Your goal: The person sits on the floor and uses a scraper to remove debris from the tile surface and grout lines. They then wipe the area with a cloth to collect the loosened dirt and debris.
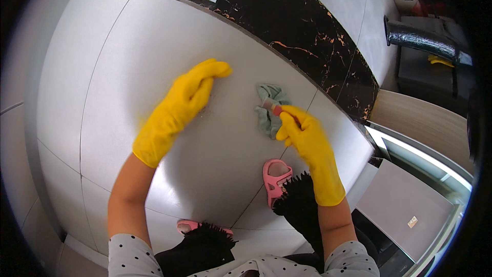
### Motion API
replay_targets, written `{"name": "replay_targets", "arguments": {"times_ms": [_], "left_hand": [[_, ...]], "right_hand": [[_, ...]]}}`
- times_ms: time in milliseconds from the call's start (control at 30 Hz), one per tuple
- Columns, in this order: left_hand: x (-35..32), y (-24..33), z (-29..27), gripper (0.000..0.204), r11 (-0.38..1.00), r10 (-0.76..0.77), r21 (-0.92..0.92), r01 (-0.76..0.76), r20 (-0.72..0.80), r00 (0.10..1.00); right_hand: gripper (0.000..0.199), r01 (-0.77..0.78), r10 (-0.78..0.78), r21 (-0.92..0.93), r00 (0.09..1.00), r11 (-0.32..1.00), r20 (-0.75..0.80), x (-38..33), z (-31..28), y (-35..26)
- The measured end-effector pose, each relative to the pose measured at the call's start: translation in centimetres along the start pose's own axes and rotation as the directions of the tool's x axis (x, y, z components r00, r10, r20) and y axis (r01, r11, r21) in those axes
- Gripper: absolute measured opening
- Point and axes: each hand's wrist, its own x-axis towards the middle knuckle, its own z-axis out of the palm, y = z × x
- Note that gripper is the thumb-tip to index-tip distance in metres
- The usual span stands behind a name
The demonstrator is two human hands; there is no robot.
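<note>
My right hand (308, 141), in a long yellow rubber glove, grips a small scraper (274, 107) with a red handle and a flat greyish blade. Behind and below the blade, a crumpled grey-green cloth (268, 121) lies on the tiled floor (169, 36). My left hand (190, 93), gloved the same way, hovers over or rests on the tiles to the left. Its fingers stretch forward with nothing visible in them. Small dark crumbs (205, 111) are scattered on the tile beside that hand.
A black marble threshold (292, 25) with orange veins crosses the far right. Beyond it are a silver foil duct (423, 40) and a dark recess. At the lower right stands a glass-fronted cabinet (410, 210). My feet wear pink sandals (275, 179).
</note>
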Motion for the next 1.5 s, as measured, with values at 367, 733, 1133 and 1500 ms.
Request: {"name": "replay_targets", "arguments": {"times_ms": [367, 733, 1133, 1500], "left_hand": [[-3.2, 0.5, 13.6, 0.030, 0.936, -0.132, -0.347, 0.057, -0.197, 0.971], [-3.0, -2.1, 13.1, 0.029, 0.979, 0.005, -0.178, -0.098, -0.463, 0.886], [1.7, 0.9, -1.6, 0.028, 0.992, -0.007, -0.122, -0.014, -0.170, 0.985], [-1.4, -0.8, -1.6, 0.031, 0.991, 0.005, 0.130, -0.043, 0.280, 0.960]], "right_hand": [[0.033, 0.018, -0.010, 0.091, 0.996, 0.996, -0.083, -0.8, 0.4, -1.3], [0.034, 0.048, -0.039, 0.102, 0.996, 0.994, -0.085, -1.3, 0.7, -1.9], [0.031, 0.076, -0.080, 0.136, 0.997, 0.988, 0.021, -0.5, 2.1, -0.7], [0.034, 0.033, -0.039, 0.175, 0.999, 0.984, 0.029, -1.1, 5.3, 1.2]]}}
